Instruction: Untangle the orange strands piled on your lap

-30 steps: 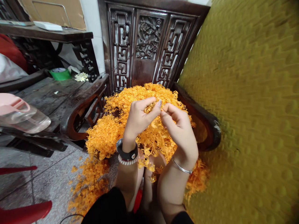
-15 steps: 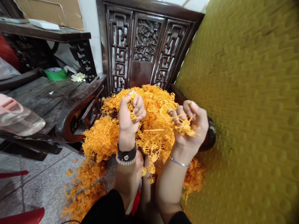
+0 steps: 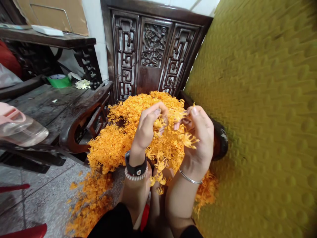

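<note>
Walled off behind the pile (image 3: pixel 130 115) by the backrest (image 3: pixel 148 79)! Hemmed in right of the pile by the right armrest (image 3: pixel 224 140), then the panel (image 3: pixel 257 115). Barred left of the pile by the left armrest (image 3: pixel 68 132). Crowded over the pile's middle by left hand (image 3: pixel 148 129) and right hand (image 3: pixel 203 135), with sprigs (image 3: pixel 177 115) between. Passable, though, higher above the pile, and over its left part!

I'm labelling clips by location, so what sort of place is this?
Probably a home's living room, given the carved dark wooden chair, pink-topped clear jug and speckled grey floor tiles.
</note>
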Demonstrator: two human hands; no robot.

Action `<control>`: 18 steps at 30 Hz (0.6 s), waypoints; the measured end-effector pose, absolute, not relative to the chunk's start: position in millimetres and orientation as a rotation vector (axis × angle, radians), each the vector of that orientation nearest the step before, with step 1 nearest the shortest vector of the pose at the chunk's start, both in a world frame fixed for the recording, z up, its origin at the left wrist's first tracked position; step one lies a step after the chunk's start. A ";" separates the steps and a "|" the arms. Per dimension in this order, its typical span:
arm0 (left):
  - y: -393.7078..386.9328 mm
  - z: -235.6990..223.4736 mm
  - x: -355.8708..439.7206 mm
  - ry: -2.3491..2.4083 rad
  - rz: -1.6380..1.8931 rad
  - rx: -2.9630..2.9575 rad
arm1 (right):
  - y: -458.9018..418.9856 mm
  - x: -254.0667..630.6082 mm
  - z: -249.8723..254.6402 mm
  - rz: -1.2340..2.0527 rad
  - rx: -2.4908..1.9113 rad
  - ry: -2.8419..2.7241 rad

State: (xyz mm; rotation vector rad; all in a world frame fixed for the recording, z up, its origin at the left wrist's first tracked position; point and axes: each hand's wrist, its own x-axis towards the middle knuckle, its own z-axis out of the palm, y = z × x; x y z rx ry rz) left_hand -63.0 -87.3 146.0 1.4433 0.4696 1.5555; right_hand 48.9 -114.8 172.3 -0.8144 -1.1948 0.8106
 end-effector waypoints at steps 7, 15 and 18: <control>-96.9 153.7 -65.1 0.685 1.658 1.741 | -120.1 46.3 174.8 0.759 -0.810 -1.291; -98.2 156.6 -60.9 0.673 1.723 1.796 | -117.1 47.4 170.9 0.718 -0.877 -1.499; -96.5 154.7 -60.4 0.809 1.807 1.780 | -117.0 47.9 167.7 0.713 -0.943 -1.615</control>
